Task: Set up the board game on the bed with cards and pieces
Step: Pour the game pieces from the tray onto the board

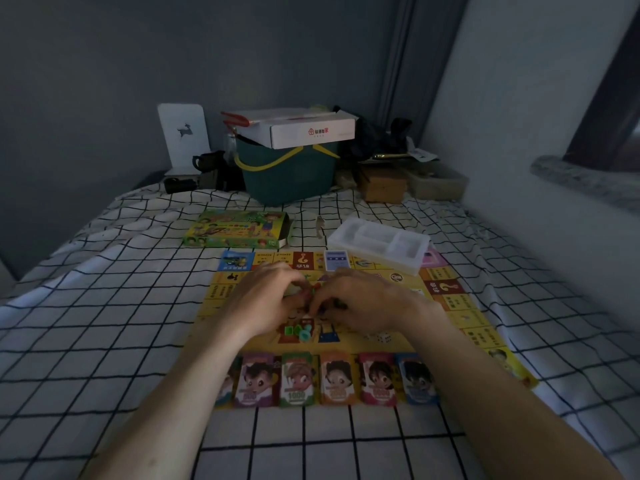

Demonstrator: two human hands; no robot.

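Setup well advanced: the glossy yellow board (450,299) lies flat on the checked bedsheet (104,306), with a row of stacked paper money (298,379) along its near edge. Small green plastic pieces (298,331) and white dice (384,337) sit loose at centre, unplaced. Left hand (266,299) and right hand (360,303) meet over the centre, fingertips curled and pinched on small pieces, indistinct. The moulded white tray (377,242) looks emptied; the cardboard game box (239,230) lies beyond

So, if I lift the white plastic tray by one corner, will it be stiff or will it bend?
The white plastic tray looks like thin moulded plastic, so it probably flexes slightly. Its compartments appear empty, so likely light.
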